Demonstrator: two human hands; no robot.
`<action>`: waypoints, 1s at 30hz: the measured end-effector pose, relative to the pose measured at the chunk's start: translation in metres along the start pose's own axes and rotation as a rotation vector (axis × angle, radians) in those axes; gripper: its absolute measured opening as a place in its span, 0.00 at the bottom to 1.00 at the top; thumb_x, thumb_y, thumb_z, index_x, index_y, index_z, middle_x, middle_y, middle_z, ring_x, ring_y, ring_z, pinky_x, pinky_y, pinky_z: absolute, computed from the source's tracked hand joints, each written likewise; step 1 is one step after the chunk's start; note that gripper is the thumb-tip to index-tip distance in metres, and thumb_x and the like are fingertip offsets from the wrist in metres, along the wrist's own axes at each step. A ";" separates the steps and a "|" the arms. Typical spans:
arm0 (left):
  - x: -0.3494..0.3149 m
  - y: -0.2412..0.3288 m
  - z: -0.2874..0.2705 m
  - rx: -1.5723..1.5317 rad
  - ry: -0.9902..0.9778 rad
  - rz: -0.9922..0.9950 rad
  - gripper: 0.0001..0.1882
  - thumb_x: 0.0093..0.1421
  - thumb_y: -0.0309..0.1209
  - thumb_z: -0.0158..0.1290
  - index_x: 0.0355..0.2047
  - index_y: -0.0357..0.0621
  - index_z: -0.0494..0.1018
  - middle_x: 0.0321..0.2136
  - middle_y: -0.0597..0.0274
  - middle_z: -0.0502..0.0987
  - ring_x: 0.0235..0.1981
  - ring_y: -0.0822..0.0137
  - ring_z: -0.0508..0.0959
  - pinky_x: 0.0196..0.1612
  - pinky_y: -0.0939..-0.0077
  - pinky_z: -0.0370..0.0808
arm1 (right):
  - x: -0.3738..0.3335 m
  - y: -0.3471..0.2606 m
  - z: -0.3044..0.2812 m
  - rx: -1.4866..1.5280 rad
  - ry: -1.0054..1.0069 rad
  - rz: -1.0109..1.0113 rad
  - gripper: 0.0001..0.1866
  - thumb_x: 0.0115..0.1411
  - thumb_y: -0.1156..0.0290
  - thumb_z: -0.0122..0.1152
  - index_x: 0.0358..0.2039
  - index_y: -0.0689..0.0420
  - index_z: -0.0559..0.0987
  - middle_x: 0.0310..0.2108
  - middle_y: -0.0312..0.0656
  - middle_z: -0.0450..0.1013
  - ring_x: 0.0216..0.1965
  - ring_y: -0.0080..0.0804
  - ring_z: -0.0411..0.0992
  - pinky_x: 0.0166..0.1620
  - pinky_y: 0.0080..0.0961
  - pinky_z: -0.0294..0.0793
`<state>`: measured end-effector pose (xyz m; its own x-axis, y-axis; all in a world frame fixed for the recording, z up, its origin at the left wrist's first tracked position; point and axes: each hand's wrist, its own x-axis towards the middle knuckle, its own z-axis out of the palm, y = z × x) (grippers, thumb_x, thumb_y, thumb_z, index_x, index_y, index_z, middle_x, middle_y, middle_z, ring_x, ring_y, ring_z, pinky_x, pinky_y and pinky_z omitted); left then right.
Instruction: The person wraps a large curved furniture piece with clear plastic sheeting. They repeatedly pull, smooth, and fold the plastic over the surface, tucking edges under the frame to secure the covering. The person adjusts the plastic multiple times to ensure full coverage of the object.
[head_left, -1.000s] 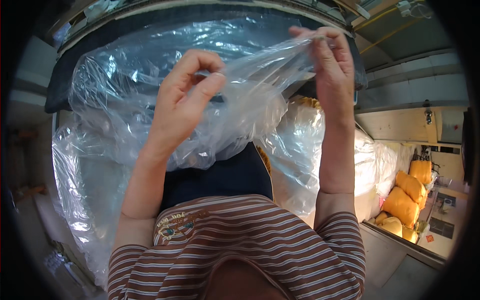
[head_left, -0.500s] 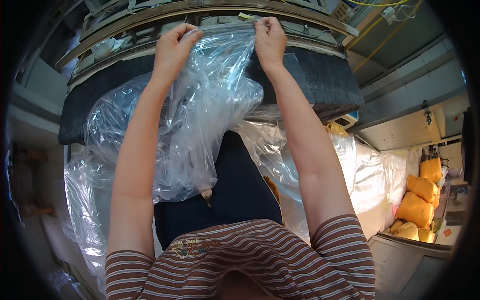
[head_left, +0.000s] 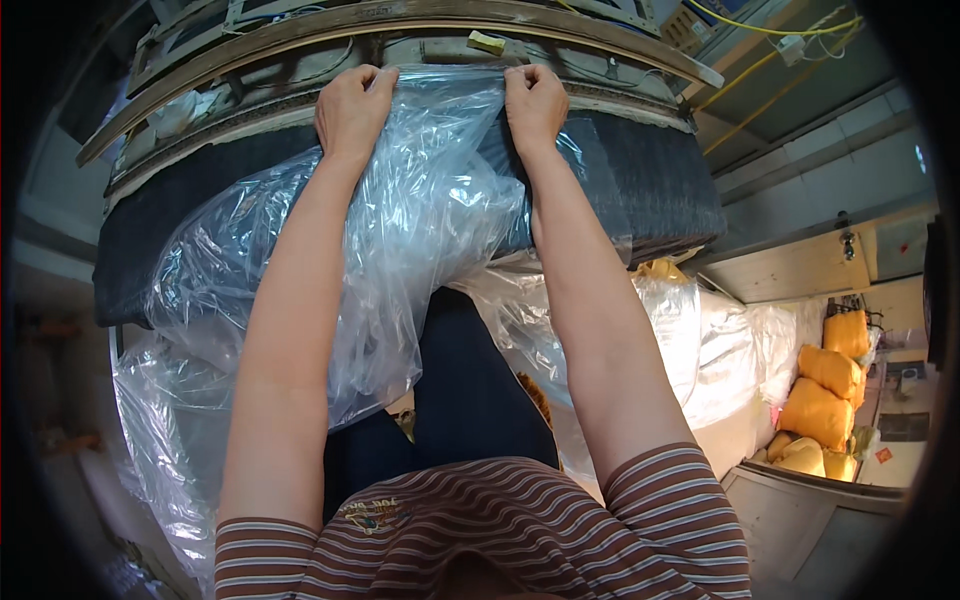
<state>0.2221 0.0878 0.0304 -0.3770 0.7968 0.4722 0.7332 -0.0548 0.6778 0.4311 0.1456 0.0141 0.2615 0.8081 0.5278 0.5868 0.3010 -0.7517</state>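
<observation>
A sheet of clear plastic film (head_left: 415,220) hangs from both my hands, its upper edge stretched between them. My left hand (head_left: 354,108) pinches that edge on the left, fingers closed. On the right, my right hand (head_left: 535,105) grips the same edge between thumb and fingers. Both hands are over the far side of a dark cloth-covered bench (head_left: 665,190). From there the crumpled film falls over the bench front and down onto my lap. Its lower folds run to the left past my left forearm.
A long wooden rail (head_left: 400,14) crosses behind the bench, with a small yellow block (head_left: 486,42) near it. More shiny film (head_left: 740,345) lies to the right. Beyond it several orange bundles (head_left: 818,412) are stacked. Yellow cables (head_left: 770,55) hang at the upper right.
My hands, still holding the film, sit slightly lower in the view and closer to the bench. The film's upper edge looks flatter and more taut. The view has shifted a little.
</observation>
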 end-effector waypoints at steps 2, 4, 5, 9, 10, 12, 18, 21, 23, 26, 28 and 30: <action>0.001 0.006 -0.002 0.078 -0.010 0.004 0.20 0.55 0.49 0.52 0.29 0.45 0.80 0.24 0.51 0.78 0.29 0.50 0.78 0.35 0.63 0.72 | 0.003 -0.002 0.000 -0.020 0.002 0.008 0.11 0.52 0.64 0.59 0.27 0.60 0.78 0.30 0.47 0.74 0.34 0.46 0.73 0.40 0.37 0.70; 0.003 0.010 -0.002 0.169 -0.032 0.023 0.20 0.55 0.49 0.53 0.26 0.45 0.80 0.23 0.48 0.78 0.29 0.47 0.78 0.35 0.61 0.73 | 0.004 -0.003 -0.001 -0.047 -0.021 0.046 0.11 0.50 0.64 0.60 0.28 0.59 0.76 0.33 0.47 0.72 0.37 0.47 0.71 0.43 0.38 0.68; 0.004 0.012 -0.003 0.208 -0.062 0.020 0.21 0.55 0.51 0.52 0.26 0.45 0.81 0.23 0.48 0.78 0.30 0.47 0.78 0.35 0.61 0.73 | 0.005 -0.001 0.000 -0.092 0.045 0.032 0.13 0.49 0.63 0.61 0.30 0.59 0.75 0.34 0.48 0.70 0.38 0.47 0.70 0.44 0.38 0.68; 0.007 0.013 -0.006 0.318 -0.134 0.008 0.25 0.56 0.54 0.50 0.25 0.45 0.81 0.23 0.47 0.78 0.30 0.48 0.79 0.36 0.59 0.74 | 0.005 -0.002 0.003 -0.176 0.139 0.054 0.18 0.47 0.66 0.63 0.34 0.59 0.68 0.39 0.50 0.64 0.45 0.50 0.64 0.50 0.41 0.62; 0.007 0.012 -0.006 0.333 -0.141 0.006 0.25 0.56 0.55 0.50 0.25 0.45 0.81 0.23 0.46 0.78 0.30 0.48 0.79 0.36 0.59 0.74 | 0.004 -0.004 0.002 -0.175 0.121 0.079 0.18 0.47 0.68 0.62 0.35 0.59 0.66 0.40 0.50 0.62 0.47 0.51 0.63 0.52 0.42 0.60; 0.007 0.008 -0.005 0.314 -0.137 0.033 0.25 0.56 0.55 0.50 0.25 0.45 0.81 0.23 0.46 0.78 0.30 0.48 0.79 0.35 0.58 0.74 | 0.006 -0.001 0.002 -0.177 0.162 0.063 0.18 0.47 0.68 0.62 0.34 0.60 0.65 0.40 0.51 0.62 0.46 0.52 0.62 0.51 0.42 0.61; 0.005 0.012 -0.011 0.292 -0.181 0.044 0.24 0.56 0.51 0.51 0.21 0.42 0.80 0.21 0.46 0.77 0.29 0.47 0.78 0.34 0.58 0.73 | 0.010 0.012 0.001 -0.059 0.219 0.047 0.15 0.53 0.66 0.56 0.33 0.62 0.65 0.40 0.53 0.61 0.44 0.52 0.61 0.51 0.42 0.60; 0.003 0.014 -0.013 0.270 -0.191 0.049 0.23 0.57 0.49 0.52 0.21 0.41 0.79 0.21 0.45 0.77 0.28 0.46 0.78 0.34 0.59 0.73 | 0.010 0.012 -0.001 -0.009 0.228 0.064 0.15 0.59 0.63 0.50 0.32 0.63 0.64 0.39 0.53 0.61 0.44 0.51 0.61 0.51 0.41 0.58; 0.006 0.017 -0.015 0.261 -0.209 0.057 0.23 0.57 0.49 0.51 0.23 0.41 0.79 0.22 0.45 0.77 0.29 0.46 0.78 0.35 0.59 0.73 | 0.015 0.009 -0.003 0.042 0.257 0.091 0.16 0.60 0.62 0.50 0.32 0.64 0.64 0.38 0.53 0.61 0.44 0.51 0.60 0.51 0.41 0.58; 0.004 0.016 -0.014 0.179 -0.222 0.087 0.22 0.59 0.48 0.50 0.27 0.40 0.79 0.23 0.48 0.78 0.29 0.49 0.77 0.34 0.62 0.72 | 0.017 0.009 -0.003 0.087 0.274 0.065 0.16 0.62 0.62 0.49 0.32 0.64 0.65 0.37 0.52 0.61 0.43 0.49 0.60 0.51 0.40 0.58; 0.002 0.009 -0.013 0.038 -0.188 0.136 0.21 0.61 0.47 0.49 0.31 0.40 0.77 0.22 0.52 0.77 0.26 0.56 0.77 0.33 0.68 0.71 | 0.010 -0.003 -0.013 0.180 0.257 0.007 0.16 0.62 0.62 0.48 0.31 0.64 0.65 0.37 0.52 0.60 0.43 0.48 0.60 0.51 0.39 0.58; -0.006 0.022 -0.031 -0.172 -0.097 0.102 0.18 0.60 0.43 0.50 0.32 0.40 0.77 0.23 0.54 0.78 0.25 0.60 0.77 0.32 0.70 0.70 | -0.012 -0.024 -0.033 0.231 0.248 -0.039 0.15 0.64 0.63 0.47 0.32 0.64 0.65 0.35 0.48 0.62 0.40 0.41 0.61 0.48 0.35 0.60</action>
<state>0.2224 0.0633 0.0600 -0.2436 0.8359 0.4920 0.6543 -0.2328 0.7195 0.4397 0.1122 0.0390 0.4370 0.6548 0.6167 0.4180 0.4592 -0.7838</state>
